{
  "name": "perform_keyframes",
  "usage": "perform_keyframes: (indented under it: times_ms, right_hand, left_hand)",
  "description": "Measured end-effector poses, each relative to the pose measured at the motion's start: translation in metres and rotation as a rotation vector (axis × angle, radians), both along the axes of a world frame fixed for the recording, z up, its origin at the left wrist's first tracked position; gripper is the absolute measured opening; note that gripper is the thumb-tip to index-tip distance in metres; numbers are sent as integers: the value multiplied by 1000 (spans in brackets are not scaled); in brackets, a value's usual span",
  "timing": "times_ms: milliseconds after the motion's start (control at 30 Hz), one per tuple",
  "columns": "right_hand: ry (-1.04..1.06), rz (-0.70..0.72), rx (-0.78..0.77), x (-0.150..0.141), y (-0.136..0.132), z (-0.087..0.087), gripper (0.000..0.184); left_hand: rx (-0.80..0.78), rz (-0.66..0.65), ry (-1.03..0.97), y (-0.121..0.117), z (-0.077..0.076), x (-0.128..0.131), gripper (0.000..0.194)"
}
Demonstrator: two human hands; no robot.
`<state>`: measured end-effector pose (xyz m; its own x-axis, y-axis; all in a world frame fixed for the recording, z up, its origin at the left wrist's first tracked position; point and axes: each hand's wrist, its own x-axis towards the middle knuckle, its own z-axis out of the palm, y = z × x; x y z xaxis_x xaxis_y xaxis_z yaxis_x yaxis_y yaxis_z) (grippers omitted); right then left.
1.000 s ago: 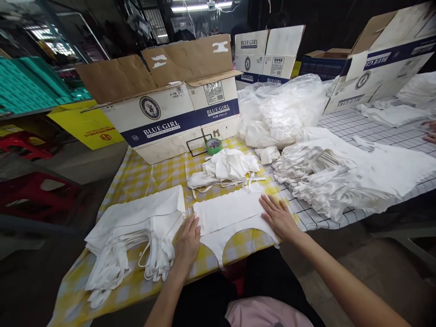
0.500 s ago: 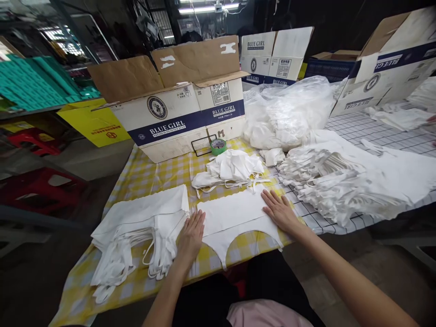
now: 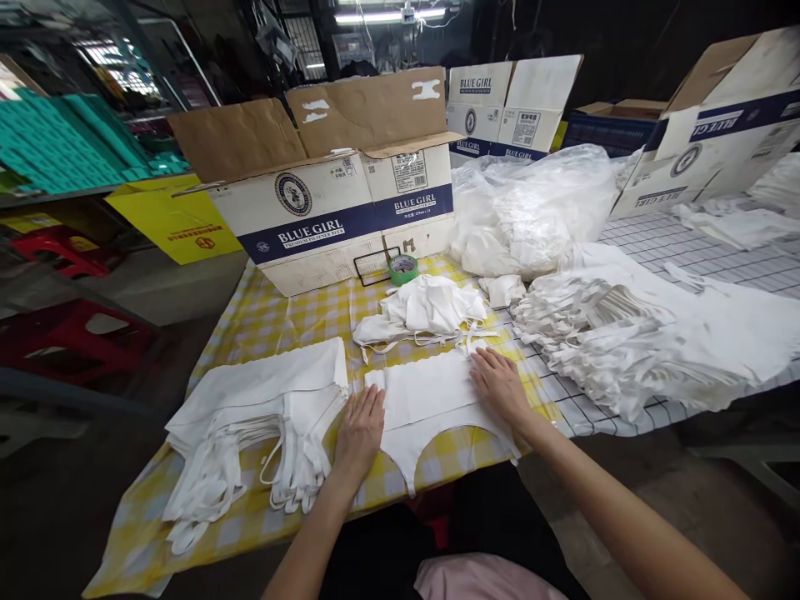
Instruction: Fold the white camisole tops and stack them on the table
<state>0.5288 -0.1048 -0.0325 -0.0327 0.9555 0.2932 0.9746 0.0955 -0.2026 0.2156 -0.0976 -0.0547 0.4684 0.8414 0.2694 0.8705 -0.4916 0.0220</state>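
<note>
A folded white garment with a curved cut-out lies flat on the yellow checked tablecloth. On its left edge rests my left hand, fingers stretched out and flat. My right hand lies over its right end, fingers extended and nothing gripped. Left of my left hand sits a neat stack of white garments with straps. Just beyond the flat garment is a crumpled white cloth bundle with thin ties.
A large white heap of garments spreads over the grid-patterned cloth at right. Behind stand a Blue Girl carton, green tape, a clear plastic bag and another open carton. Red stools stand at left.
My right hand has slid slightly left over the garment's right end. My left hand has shifted a little right, onto its left edge.
</note>
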Motion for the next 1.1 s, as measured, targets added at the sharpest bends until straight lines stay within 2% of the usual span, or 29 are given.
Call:
perform_keyframes:
  times_ms: [167,233,333,533,700,867,967,1067,1100]
  right_hand:
    - [-30,242,-74,-33,9,0,44]
    - [-54,281,-131,-31,9,-4,47]
    - [-67,275,-175,-14,3,-13,49]
    - [-91,199,-189,22,-16,-21,49]
    - [-98,155,-196,26,-21,-23,49]
    - [-78,131,-222,35,-27,-21,49]
    - [113,58,-179,47,-51,-10,50]
    - [474,-197,-83,60,-94,0,44]
    - [571,-273,-106,62,-109,0,40]
  left_hand:
    - [-38,53,-123,6,-1,-4,42]
    - [-45,66,-131,9,-3,-3,41]
    - [-65,65,-96,13,-6,-2,38]
    - [-61,131,-88,15,-2,3,38]
    - [-105,-4,-32,8,7,16,49]
    - [-173,1,2,5,7,10,55]
    - [-213,23,-1,6,8,7,57]
    - [-222,15,-31,6,12,18,54]
    - [-223,-10,-40,6,14,26,52]
